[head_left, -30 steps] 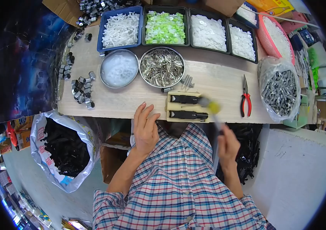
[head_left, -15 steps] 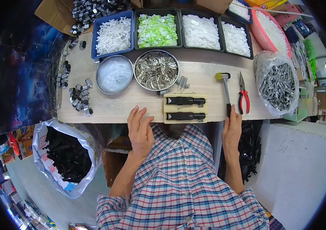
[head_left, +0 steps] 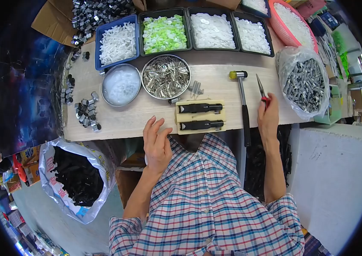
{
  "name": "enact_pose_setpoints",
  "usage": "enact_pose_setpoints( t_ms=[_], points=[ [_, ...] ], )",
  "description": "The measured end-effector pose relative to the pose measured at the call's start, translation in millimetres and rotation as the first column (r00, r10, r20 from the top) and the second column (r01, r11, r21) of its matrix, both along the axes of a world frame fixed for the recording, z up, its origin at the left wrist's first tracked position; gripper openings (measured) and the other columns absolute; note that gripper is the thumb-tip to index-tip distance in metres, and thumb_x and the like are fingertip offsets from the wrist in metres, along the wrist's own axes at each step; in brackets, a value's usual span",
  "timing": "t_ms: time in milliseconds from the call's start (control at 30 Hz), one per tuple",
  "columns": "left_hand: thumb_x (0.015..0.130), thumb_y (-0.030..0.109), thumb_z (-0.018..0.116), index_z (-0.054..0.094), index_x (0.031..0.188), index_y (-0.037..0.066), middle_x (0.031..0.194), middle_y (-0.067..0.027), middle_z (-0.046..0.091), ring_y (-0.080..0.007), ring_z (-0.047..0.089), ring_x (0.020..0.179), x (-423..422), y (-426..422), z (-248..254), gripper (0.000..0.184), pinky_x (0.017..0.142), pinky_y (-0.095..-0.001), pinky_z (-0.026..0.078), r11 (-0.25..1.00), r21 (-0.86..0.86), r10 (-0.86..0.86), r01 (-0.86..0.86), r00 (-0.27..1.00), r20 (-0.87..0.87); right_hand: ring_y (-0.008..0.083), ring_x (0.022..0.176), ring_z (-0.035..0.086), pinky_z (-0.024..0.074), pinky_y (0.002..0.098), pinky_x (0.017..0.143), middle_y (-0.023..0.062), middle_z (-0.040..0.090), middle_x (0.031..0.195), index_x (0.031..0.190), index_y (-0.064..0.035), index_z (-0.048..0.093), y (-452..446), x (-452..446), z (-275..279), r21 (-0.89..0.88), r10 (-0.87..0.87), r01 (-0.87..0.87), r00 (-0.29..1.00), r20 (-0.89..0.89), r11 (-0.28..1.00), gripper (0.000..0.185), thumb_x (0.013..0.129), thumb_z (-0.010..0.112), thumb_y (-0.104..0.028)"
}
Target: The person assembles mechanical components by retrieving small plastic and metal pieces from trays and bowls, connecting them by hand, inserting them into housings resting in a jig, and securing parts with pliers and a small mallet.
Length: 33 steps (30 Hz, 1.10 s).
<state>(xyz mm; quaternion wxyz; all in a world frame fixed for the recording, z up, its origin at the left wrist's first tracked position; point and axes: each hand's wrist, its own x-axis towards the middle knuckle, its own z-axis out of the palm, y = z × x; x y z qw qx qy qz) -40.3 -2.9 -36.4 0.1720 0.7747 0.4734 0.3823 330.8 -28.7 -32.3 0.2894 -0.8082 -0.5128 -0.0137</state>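
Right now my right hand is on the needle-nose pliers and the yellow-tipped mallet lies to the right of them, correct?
Not quite: the yellow-tipped mallet lies to the left of the needle-nose pliers, as the head view shows. Your right hand is indeed on the pliers.

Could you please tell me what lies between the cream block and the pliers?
In the head view, the hammer lies between the cream block and the pliers in the right hand.

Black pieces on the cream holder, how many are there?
2: the far black piece lies along the far side of the cream holder, and the near black piece along its near side. No others seem hidden there.
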Motion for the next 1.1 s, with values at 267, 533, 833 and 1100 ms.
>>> enact_pose_setpoints(
  t_ms=[267, 533, 833, 1100],
  points=[
    [0.079, -0.017, 0.059, 0.071, 0.099, -0.002, 0.126, -0.0193, 0.065, -0.0438, 0.056, 0.13, 14, 7, 5, 0.028, 0.106, -0.0497, 0.047, 0.999, 0.003, -0.053, 0.053, 0.997, 0.049, 0.0305, 0.077, 0.068, 0.0534, 0.0383, 0.072, 0.018, 0.069, 0.089, 0.105, 0.0032, 0.064, -76, -111, 49, -0.181, 0.023, -0.179, 0.769, -0.638, 0.967, 0.021, 0.086, 0.056, 0.005],
    [0.081, -0.015, 0.06, 0.07, 0.101, -0.002, 0.124, -0.0195, 0.066, -0.0431, 0.058, 0.127, 48, 21, 22, 0.026, 0.105, -0.0481, 0.048, 0.986, 0.033, -0.168, 0.165, 0.977, 0.128, 0.0445, 0.093, 0.066, 0.0523, 0.0465, 0.08, 0.0247, 0.064, 0.106, 0.104, 0.0064, 0.063, -65, -114, 42, -0.232, 0.075, -0.238, 0.832, -0.55, 0.943, 0.018, 0.086, 0.059, 0.005],
    [0.077, 0.004, 0.076, 0.063, 0.124, 0.0, 0.101, -0.0124, 0.065, -0.0307, 0.065, 0.092, 95, 68, 36, 0.048, 0.08, -0.0404, 0.054, 0.905, 0.077, -0.407, 0.419, 0.904, -0.133, 0.045, 0.104, 0.062, 0.0542, 0.0468, 0.087, 0.026, 0.059, 0.119, 0.11, 0.0088, 0.059, -57, -122, 65, -0.135, 0.366, -0.392, 0.913, -0.182, 0.91, 0.035, 0.076, 0.065, 0.01],
    [0.085, 0.014, 0.075, 0.064, 0.106, 0.0, 0.073, -0.0091, 0.064, -0.0254, 0.067, 0.063, 74, 66, 54, 0.028, 0.055, -0.0366, 0.052, 0.826, 0.148, -0.477, 0.544, 0.814, -0.33, 0.044, 0.107, 0.061, 0.0551, 0.0439, 0.09, 0.0239, 0.056, 0.122, 0.112, 0.0084, 0.057, -62, -106, 67, -0.191, 0.5, -0.573, 0.803, -0.326, 0.797, 0.047, 0.066, 0.064, 0.017]
  ],
)
